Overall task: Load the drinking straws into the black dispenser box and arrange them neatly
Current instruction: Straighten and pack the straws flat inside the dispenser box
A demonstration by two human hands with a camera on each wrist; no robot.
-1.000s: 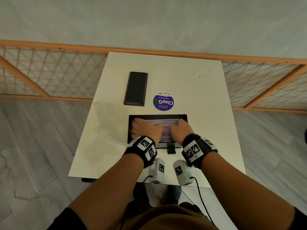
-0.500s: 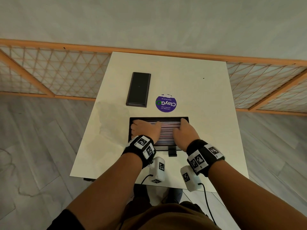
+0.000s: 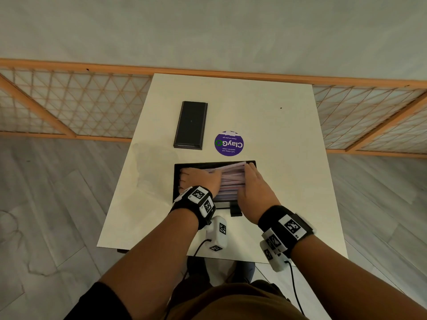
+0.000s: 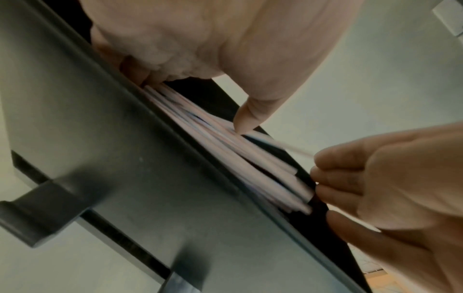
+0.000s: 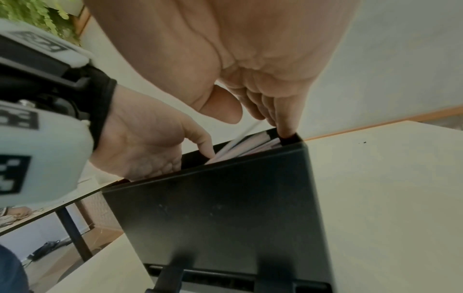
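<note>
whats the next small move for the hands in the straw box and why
Probably push the right hand leftward against the straw ends: the straws lie fanned at a slant in the black dispenser box, with the left hand resting on their other end as a stop.

Left straw ends (image 3: 227,181) under left hand (image 3: 199,180)

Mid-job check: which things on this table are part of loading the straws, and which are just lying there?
In the job:
- black dispenser box, open on top
- straws lying inside it
- left hand and right hand, both on the straws

Lying about:
- black lid-like tray, beyond the box
- purple round sticker
- table
</note>
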